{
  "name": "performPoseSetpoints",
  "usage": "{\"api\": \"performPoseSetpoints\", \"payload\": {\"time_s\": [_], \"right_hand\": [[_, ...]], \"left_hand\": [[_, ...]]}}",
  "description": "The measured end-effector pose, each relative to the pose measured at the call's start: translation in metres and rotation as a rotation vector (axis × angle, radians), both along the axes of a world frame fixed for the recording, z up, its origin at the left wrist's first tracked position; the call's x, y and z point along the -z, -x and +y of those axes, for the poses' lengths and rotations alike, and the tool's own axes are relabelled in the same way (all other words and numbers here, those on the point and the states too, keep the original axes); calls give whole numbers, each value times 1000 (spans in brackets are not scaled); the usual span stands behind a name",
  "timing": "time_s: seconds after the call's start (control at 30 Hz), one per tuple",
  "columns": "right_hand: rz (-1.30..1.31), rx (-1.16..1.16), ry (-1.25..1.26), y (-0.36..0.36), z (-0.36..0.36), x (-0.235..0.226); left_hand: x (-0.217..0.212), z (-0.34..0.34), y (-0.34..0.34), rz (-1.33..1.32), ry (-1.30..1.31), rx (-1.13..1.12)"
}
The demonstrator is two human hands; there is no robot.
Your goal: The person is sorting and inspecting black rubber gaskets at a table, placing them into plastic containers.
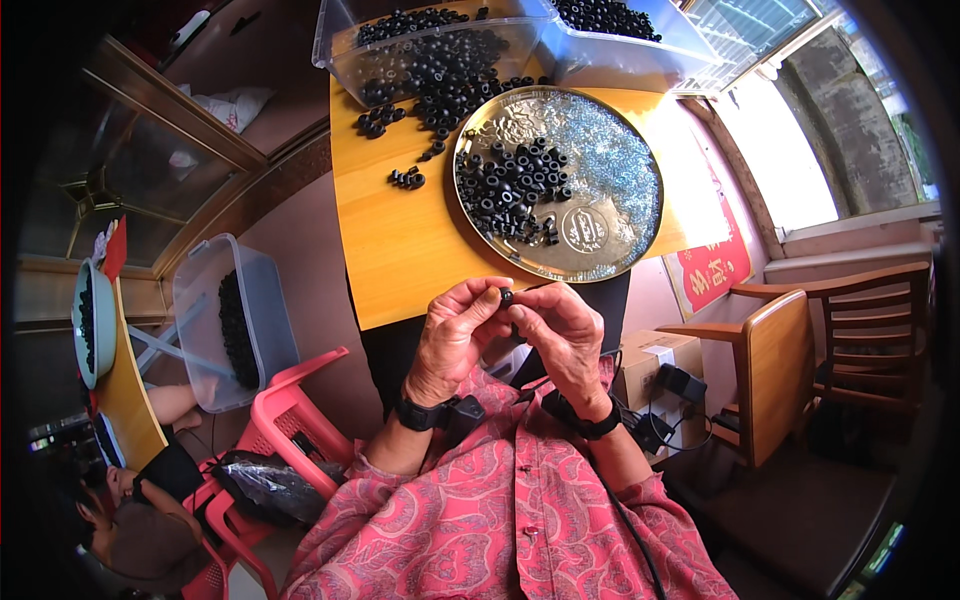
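Observation:
My left hand and my right hand meet over the table's near edge, fingertips pinched together. Between them is a small black ring-shaped piece, partly covered by the fingers. Another dark bit shows under my right fingers, too hidden to name. Just beyond my hands lies a round gold metal tray. A heap of black ring-shaped pieces covers its left part, and tiny clear bluish beads spread over its right side.
Loose black rings lie on the wooden table before two clear plastic bins of them. To the left are a pink plastic chair, a clear tub and another person; to the right, a cardboard box and wooden chair.

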State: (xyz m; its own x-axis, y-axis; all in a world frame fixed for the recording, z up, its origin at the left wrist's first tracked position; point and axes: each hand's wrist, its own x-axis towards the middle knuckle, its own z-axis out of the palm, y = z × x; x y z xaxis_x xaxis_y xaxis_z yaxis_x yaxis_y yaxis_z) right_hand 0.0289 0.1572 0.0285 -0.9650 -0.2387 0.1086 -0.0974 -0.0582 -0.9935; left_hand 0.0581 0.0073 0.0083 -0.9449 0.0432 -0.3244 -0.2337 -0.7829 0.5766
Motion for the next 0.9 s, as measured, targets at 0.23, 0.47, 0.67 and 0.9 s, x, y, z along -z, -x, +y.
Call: {"api": "performPoseSetpoints", "payload": {"time_s": [0.23, 0.47, 0.67, 0.9], "right_hand": [[-302, -3, 81, -3, -3, -16], [247, 54, -232, -2, -3, 3], [-28, 57, 36, -8, -9, 3], [-115, -11, -2, -7, -1, -2]], "left_hand": [[11, -2, 0, 13, -56, 14], [11, 8, 0, 75, -34, 12], [18, 4, 0, 29, -309, -7], [21, 4, 1, 66, -400, -7]]}}
